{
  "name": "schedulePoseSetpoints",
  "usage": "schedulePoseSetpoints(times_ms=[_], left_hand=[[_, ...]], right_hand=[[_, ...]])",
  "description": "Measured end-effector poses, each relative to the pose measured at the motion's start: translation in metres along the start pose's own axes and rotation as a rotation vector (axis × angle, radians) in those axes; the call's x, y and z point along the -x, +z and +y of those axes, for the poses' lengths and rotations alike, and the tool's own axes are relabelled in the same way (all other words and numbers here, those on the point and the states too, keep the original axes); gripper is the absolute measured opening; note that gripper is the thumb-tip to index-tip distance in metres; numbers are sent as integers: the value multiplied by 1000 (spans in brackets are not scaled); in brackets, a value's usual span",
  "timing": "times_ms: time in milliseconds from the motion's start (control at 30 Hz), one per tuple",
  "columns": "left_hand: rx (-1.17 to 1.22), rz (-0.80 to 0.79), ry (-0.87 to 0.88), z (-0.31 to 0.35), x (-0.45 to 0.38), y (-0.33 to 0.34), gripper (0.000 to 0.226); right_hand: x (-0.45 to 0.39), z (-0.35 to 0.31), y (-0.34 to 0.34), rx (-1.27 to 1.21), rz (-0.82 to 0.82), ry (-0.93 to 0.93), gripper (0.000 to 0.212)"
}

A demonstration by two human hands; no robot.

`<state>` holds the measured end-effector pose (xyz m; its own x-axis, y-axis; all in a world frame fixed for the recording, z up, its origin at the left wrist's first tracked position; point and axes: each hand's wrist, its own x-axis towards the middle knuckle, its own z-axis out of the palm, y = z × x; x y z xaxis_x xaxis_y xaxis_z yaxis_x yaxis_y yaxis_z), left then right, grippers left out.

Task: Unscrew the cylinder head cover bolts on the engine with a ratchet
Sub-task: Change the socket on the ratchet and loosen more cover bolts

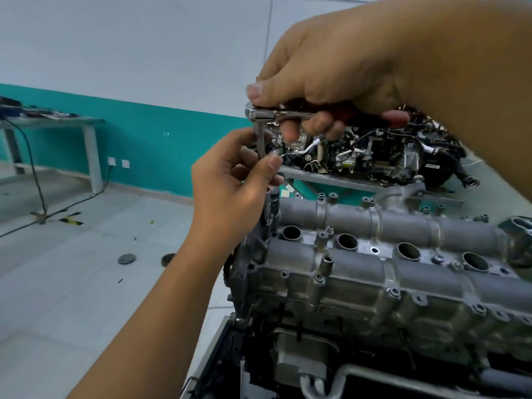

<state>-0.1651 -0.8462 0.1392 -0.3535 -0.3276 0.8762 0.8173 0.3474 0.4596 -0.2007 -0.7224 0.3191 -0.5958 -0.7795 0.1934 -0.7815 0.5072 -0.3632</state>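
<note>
The grey cylinder head cover [388, 272] tops the engine at lower right, with several small bolts [319, 279] along its edges and round plug holes down its middle. I hold a chrome ratchet [266, 113] up in the air above the engine's left end. My right hand [345, 73] grips its handle, thumb lying over the head. A thin extension bar [261, 142] hangs down from the ratchet head. My left hand [230, 180] pinches the bar's lower end between thumb and fingers; the tip is hidden by them.
Behind the engine a grey bench [331, 180] carries a second, cluttered engine assembly [388, 151]. A white table [57, 122] stands at far left by the teal wall, with a black cable [37, 180] trailing over the tiled floor. Two round discs [126, 258] lie on the floor.
</note>
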Motion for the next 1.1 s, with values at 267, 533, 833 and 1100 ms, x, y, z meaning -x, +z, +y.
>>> schedulePoseSetpoints(times_ms=[267, 533, 833, 1100], left_hand=[[75, -44, -94, 1, -2, -2, 14], [54, 56, -111, 3, 5, 8, 9], [48, 29, -70, -3, 8, 4, 11], [-126, 202, -9, -5, 7, 6, 13]], right_hand=[[7, -10, -5, -119, -127, -11, 21], [10, -10, -1, -115, -86, -69, 27], [12, -8, 1, -92, -98, -197, 27], [12, -5, -4, -129, -135, -132, 29]])
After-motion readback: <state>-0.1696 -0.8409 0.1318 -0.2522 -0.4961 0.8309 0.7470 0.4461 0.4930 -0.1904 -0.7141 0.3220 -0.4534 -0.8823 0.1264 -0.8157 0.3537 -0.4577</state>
